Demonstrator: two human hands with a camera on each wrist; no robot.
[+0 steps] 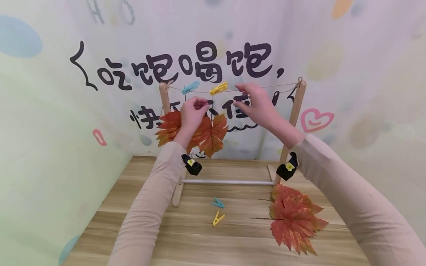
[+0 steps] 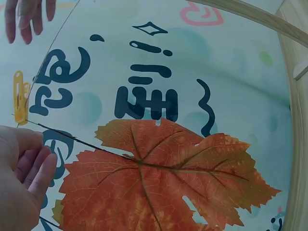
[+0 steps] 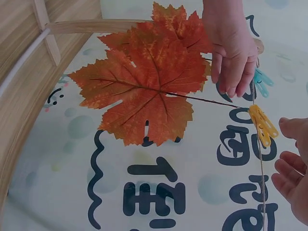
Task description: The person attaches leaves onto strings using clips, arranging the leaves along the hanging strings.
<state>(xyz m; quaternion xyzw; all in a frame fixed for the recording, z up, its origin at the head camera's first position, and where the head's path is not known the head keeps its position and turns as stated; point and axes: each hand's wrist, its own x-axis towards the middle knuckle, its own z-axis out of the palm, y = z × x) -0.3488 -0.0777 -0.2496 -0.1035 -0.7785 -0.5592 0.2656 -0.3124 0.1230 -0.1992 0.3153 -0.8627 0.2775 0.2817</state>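
Well, both hands are raised to the twine (image 3: 263, 192) strung across a wooden frame (image 1: 297, 107). The right hand (image 1: 257, 103) has thumb and fingers spread apart, just beside a yellow clothespin (image 1: 219, 88) clipped on the twine, with a gap between. The left hand (image 1: 193, 112) has its fingers relaxed and loosely bent, their tips just beside the stem (image 3: 202, 99) below that clothespin; whether they touch it, I cannot tell. By this stem hangs a red-orange maple leaf (image 1: 213, 136), overlapping a second maple leaf (image 1: 169, 127) below the blue clothespin (image 1: 190, 88), farther left on the twine. The frame stands toward the back edge of the table (image 1: 246, 240), a white rod (image 1: 229, 182) joining its two sides low down. In front of the rod lie a blue peg (image 1: 217, 203) and, closer to the front edge, a yellow peg (image 1: 217, 220). Toward the table's right edge lie overlapping red maple leaves (image 1: 293, 218), their stems pointing left.
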